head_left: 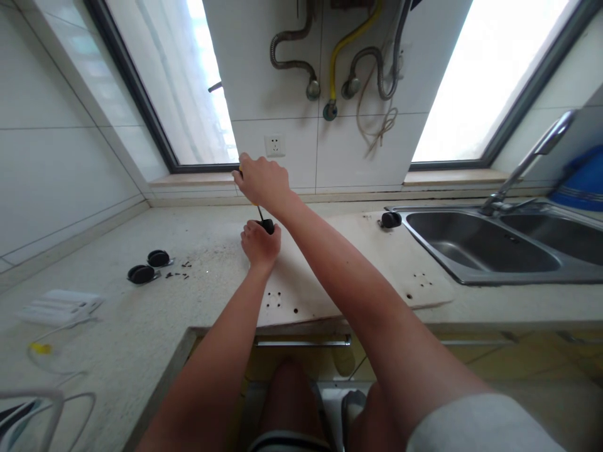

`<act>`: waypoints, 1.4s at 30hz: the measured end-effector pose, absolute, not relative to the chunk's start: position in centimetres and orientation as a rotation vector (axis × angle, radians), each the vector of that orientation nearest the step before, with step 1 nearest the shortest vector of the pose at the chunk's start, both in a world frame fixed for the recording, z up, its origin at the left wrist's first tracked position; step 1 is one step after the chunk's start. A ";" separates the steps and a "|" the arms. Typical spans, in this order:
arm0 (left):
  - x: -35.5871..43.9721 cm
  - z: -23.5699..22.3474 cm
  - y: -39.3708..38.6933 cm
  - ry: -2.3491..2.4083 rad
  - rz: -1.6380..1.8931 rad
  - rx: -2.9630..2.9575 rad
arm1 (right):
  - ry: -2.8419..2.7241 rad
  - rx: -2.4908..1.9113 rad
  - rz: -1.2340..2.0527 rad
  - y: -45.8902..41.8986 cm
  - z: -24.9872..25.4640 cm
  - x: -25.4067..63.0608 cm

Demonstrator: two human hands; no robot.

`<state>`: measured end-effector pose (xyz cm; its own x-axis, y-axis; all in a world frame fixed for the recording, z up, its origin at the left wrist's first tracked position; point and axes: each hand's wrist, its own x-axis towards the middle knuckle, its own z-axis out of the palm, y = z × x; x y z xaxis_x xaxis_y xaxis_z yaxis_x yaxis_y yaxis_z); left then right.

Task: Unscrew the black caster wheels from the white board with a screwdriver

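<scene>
At the left end of the pale surface [132, 326], a white power strip [61, 306] lies blurred, with a yellow tag [40, 348] and a cord on its near side; some grey tubing [47, 397] at the near left corner is cut off by the frame. Farther right sit two black wheels [157, 258], one nearer than the other, and just beside them small dark bits [179, 275], perhaps screws, too small to make out. Next come the hands. The left hand [260, 242] is curled around another black wheel [268, 226] at the board's left part, its fingers mostly covering it, so how it meets the board is hidden. Above, the right hand [264, 179] is closed around a screwdriver, whose thin shaft [260, 213] points down to that wheel; the handle is nearly all hidden, and the tip is hard to make out. The pale board [400, 263] stretches right under the right forearm, which hides its middle; small holes show at its near edge. Near its far right corner rests one more black wheel [391, 220], beside the metal sink [480, 245]. A blue tub [584, 185] is cut off at the right.
</scene>
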<state>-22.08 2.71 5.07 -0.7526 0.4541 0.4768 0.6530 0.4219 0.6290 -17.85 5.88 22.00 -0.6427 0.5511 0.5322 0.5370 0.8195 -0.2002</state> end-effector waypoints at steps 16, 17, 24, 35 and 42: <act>-22.7 5.1 2.5 -2.409 -1.332 -0.943 | -2.417 -0.754 -0.034 5.3 22.4 -17.5; -22.6 5.1 2.5 -2.407 -1.332 -0.945 | -2.414 -0.753 -0.038 5.2 22.4 -17.5; -22.3 5.3 2.5 -2.380 -1.326 -0.951 | -2.409 -0.756 -0.016 5.4 22.2 -18.0; -22.2 5.2 2.5 -2.360 -1.310 -0.966 | -2.381 -0.742 0.005 5.5 21.8 -18.6; -22.3 5.2 2.5 -2.366 -1.300 -0.977 | -2.411 -0.656 0.094 5.8 21.7 -18.6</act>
<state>-22.29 2.45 5.18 -0.7363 0.4293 0.5231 0.6717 0.3699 0.6419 -18.60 5.76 21.70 -0.6775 0.4780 0.5591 0.4332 0.8736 -0.2219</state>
